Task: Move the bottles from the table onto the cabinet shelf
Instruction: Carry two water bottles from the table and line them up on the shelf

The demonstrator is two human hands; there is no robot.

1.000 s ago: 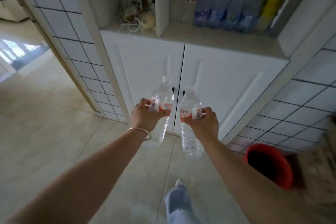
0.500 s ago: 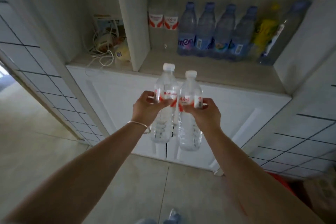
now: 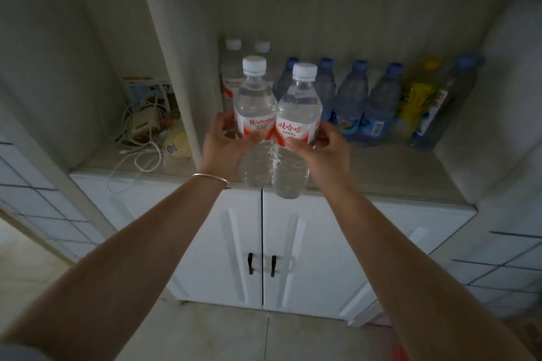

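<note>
Between my fingers: left hand and right hand each wrapped round clear bottle, mid-carry. Next, I reckon: set down on shelf ahead of fingertips.

Clear bottles with white caps and red-white labels, blue bottles, yellow bottle, white cabinet

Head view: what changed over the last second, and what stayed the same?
Both hands raised their clear bottles from door height up in front of the cabinet shelf. The left hand still grips the left bottle, the right hand the right bottle; nothing released. The blue bottles at the back stayed put.
</note>
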